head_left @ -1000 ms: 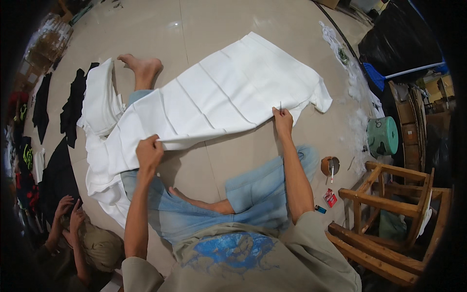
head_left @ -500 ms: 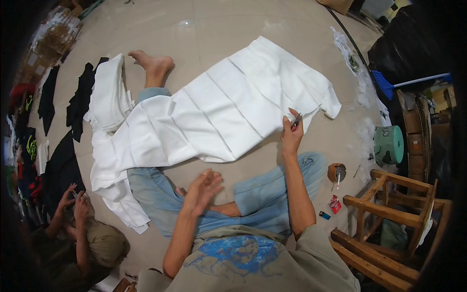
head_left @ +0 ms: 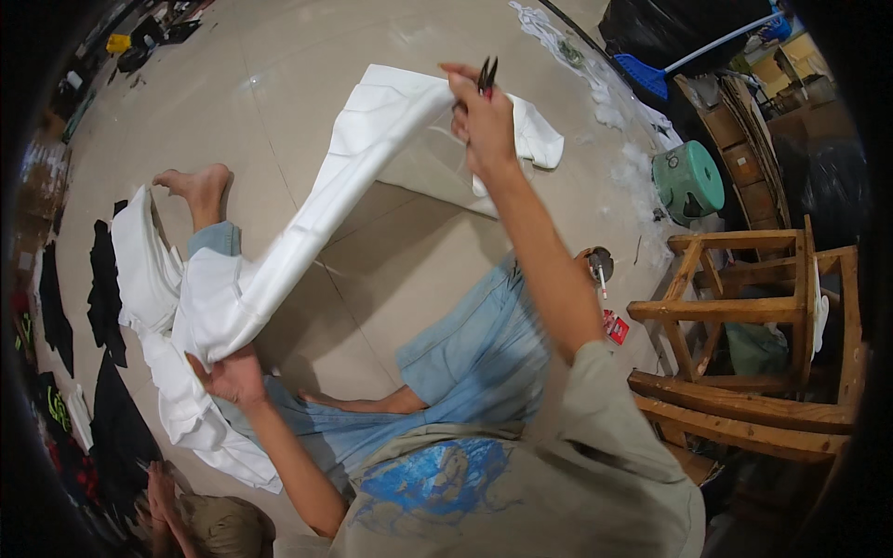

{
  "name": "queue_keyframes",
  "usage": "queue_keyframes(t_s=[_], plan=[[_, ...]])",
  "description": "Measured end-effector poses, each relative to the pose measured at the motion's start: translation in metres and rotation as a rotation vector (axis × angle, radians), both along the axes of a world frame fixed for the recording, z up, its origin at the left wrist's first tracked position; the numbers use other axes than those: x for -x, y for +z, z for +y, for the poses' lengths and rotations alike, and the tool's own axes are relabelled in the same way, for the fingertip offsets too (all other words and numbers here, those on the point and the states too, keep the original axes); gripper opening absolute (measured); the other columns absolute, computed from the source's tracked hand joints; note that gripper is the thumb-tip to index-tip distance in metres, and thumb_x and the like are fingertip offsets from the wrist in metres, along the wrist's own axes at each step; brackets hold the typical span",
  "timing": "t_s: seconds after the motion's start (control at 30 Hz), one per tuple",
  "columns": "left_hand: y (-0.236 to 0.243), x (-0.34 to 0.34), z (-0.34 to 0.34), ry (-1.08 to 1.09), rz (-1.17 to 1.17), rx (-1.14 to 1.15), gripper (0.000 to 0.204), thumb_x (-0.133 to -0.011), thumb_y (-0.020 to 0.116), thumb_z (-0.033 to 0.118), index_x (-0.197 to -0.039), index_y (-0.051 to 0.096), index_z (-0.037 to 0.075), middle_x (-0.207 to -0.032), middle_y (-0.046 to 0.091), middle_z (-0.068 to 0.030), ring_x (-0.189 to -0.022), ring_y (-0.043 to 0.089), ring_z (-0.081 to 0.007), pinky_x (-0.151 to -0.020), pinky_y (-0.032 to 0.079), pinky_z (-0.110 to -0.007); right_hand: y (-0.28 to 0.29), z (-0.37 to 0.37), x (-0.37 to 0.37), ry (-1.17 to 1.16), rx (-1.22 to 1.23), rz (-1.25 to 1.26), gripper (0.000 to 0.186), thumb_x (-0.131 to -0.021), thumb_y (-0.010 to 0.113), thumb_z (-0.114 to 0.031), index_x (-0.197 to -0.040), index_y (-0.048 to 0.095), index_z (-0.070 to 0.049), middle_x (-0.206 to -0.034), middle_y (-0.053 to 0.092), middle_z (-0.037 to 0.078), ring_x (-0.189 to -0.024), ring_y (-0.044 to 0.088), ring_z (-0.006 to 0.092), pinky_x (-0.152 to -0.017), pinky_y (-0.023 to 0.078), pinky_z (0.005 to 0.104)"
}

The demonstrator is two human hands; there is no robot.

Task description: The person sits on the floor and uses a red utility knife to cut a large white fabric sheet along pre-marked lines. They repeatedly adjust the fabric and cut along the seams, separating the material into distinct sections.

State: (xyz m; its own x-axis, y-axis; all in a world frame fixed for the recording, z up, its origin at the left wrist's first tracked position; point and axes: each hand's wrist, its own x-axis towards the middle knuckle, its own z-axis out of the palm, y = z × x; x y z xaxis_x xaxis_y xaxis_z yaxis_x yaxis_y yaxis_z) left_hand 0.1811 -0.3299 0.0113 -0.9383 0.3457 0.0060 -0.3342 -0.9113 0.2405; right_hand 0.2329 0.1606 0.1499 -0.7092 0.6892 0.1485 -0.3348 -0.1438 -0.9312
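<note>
A long white cloth (head_left: 312, 232) with seam lines is stretched between my two hands, lifted off the floor and slanting from lower left to upper right. My left hand (head_left: 233, 377) grips its near left end, the fingers partly under the fabric. My right hand (head_left: 486, 126), raised and farther off, holds the cloth's other end. Small thread snips (head_left: 487, 79) with dark pointed tips and a red part stick up out of the same hand. Part of the cloth lies over my bent left leg, and its far end hangs down to the tiles beyond my right hand.
Folded white cloth (head_left: 144, 260) lies at the left beside black fabric pieces (head_left: 105, 293). A co-worker's hands (head_left: 161, 493) show at lower left. On the right are a wooden stool (head_left: 735, 307), a green drum-shaped container (head_left: 688, 181), a blue broom (head_left: 642, 74) and an ashtray (head_left: 600, 263) with a cigarette.
My left hand has moved left and taken hold of the cloth. My right hand has risen away from me, lifting the cloth off the floor. The whole view has shifted.
</note>
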Motion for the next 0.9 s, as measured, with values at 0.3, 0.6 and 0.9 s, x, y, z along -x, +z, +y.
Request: queue_keyframes(t_s=[0.3,0.6,0.9], plan=[[0.075,0.123,-0.063,0.646,-0.022,0.17,0.062,-0.086,0.067,0.013,-0.142,0.045,-0.004,-0.148,0.048,-0.0264,-0.135,0.049,-0.0439,-0.115,0.038,-0.061,0.099,0.116,0.062,-0.407,-0.213,-0.077,0.02,-0.096,0.068,-0.028,-0.078,0.064,-0.019,-0.057,0.04,-0.011,-0.042,0.035,0.0035,-0.038,0.022,0.0238],[0.062,-0.023,-0.03,0.507,-0.359,1.07,0.057,-0.098,0.065,0.009,-0.149,0.041,0.007,-0.133,0.06,-0.0137,-0.116,0.064,-0.0241,-0.096,0.055,-0.036,-0.095,0.182,-0.058,-0.548,-0.37,-0.481,0.027,-0.093,0.075,-0.025,-0.108,0.077,-0.003,-0.086,0.068,-0.001,-0.067,0.052,0.0067,-0.057,0.039,0.0244],[0.12,-0.144,-0.024,-0.457,-0.142,1.889,0.048,-0.095,0.074,0.024,-0.132,0.059,-0.003,-0.107,0.072,-0.0184,-0.059,0.066,-0.0195,-0.062,0.052,-0.035,-0.183,0.129,-0.098,-0.474,-0.735,-0.946,0.039,-0.098,0.068,-0.031,-0.123,0.069,-0.001,-0.089,0.075,0.01,-0.079,0.071,0.0161,-0.072,0.056,0.0341]])
